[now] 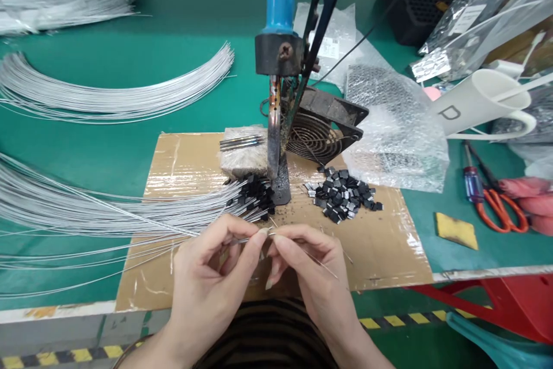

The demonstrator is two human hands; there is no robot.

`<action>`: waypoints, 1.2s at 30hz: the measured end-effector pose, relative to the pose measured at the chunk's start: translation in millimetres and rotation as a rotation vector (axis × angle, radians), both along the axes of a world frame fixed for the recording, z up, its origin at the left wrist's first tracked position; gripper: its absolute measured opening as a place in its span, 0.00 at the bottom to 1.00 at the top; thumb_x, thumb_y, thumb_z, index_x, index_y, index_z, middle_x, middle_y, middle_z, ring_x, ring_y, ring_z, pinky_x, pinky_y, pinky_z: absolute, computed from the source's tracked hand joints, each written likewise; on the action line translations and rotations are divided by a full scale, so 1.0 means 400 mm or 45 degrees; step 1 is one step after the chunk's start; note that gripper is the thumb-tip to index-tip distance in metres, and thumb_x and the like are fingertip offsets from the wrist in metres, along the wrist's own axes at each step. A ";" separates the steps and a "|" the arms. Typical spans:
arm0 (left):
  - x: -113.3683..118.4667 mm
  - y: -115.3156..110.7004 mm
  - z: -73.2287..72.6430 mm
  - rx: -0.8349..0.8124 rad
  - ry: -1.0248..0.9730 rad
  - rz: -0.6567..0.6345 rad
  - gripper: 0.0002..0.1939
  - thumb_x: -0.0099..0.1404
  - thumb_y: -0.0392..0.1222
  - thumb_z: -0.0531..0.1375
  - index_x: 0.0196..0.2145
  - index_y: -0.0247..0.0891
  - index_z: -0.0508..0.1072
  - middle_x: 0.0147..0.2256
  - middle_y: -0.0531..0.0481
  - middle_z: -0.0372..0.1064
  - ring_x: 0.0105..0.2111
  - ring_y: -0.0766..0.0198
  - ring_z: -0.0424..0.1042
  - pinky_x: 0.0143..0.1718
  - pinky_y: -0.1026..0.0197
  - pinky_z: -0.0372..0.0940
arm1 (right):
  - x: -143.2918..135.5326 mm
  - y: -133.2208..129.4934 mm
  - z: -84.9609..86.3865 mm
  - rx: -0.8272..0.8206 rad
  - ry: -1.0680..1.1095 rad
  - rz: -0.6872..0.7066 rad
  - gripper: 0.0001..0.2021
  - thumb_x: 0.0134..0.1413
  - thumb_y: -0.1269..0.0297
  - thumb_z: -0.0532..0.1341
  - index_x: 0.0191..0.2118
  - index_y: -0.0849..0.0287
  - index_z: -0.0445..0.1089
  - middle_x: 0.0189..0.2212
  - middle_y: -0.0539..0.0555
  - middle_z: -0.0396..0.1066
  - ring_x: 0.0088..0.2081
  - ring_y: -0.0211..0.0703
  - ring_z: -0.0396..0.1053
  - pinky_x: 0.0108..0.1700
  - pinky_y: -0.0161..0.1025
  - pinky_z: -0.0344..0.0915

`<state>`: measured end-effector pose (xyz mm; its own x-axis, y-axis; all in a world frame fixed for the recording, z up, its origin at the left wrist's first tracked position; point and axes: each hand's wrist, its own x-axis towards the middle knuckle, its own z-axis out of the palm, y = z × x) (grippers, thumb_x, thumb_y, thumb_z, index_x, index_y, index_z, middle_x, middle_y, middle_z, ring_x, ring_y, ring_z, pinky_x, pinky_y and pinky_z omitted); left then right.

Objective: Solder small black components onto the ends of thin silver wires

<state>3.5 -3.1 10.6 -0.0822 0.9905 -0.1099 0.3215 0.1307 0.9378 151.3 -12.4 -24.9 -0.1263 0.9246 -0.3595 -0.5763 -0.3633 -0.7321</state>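
White mug (pixel 469 104) at the frame's right, a pale stick (pixel 523 88) poking out of it; just left lies a bubble bag (pixel 393 139), contents I can't make out. At lower centre, the left hand (pixel 216 277) pinches a wire (pixel 242 240) and the right hand (pixel 315 265) a thin strand (pixel 323 266), below some black connectors (pixel 343 193).

Left hand (pixel 216 274) and right hand (pixel 314 259) cover much of a thin strand (pixel 272 234), its tip too small to make out, while the top edge crops a blue-handled iron (pixel 281 3) and the left edge cuts off white wires (pixel 86 213).
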 end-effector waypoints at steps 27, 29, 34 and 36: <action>-0.001 -0.010 -0.030 0.359 0.199 -0.141 0.08 0.68 0.31 0.65 0.38 0.45 0.78 0.26 0.56 0.75 0.24 0.67 0.70 0.29 0.60 0.64 | 0.000 -0.007 -0.002 0.010 0.013 -0.036 0.04 0.63 0.62 0.71 0.39 0.56 0.84 0.28 0.49 0.80 0.21 0.31 0.75 0.27 0.28 0.76; -0.002 -0.009 -0.030 0.392 0.217 -0.153 0.08 0.67 0.30 0.65 0.38 0.44 0.78 0.26 0.56 0.75 0.23 0.67 0.69 0.28 0.60 0.64 | 0.002 -0.003 0.000 -0.027 0.059 -0.029 0.05 0.61 0.61 0.72 0.37 0.57 0.84 0.27 0.49 0.80 0.20 0.31 0.74 0.25 0.27 0.74; -0.014 -0.007 -0.031 0.457 0.329 -0.210 0.07 0.67 0.31 0.66 0.37 0.43 0.78 0.24 0.58 0.73 0.21 0.69 0.68 0.30 0.60 0.65 | 0.019 0.009 0.005 -0.093 0.106 0.037 0.06 0.58 0.61 0.74 0.33 0.58 0.84 0.24 0.48 0.78 0.18 0.31 0.74 0.22 0.27 0.73; -0.018 -0.008 -0.031 0.450 0.356 -0.222 0.07 0.67 0.31 0.66 0.37 0.44 0.77 0.23 0.59 0.72 0.21 0.69 0.67 0.31 0.59 0.65 | 0.028 0.012 0.006 -0.089 0.095 0.081 0.06 0.58 0.62 0.74 0.33 0.58 0.83 0.24 0.47 0.78 0.18 0.31 0.74 0.22 0.26 0.73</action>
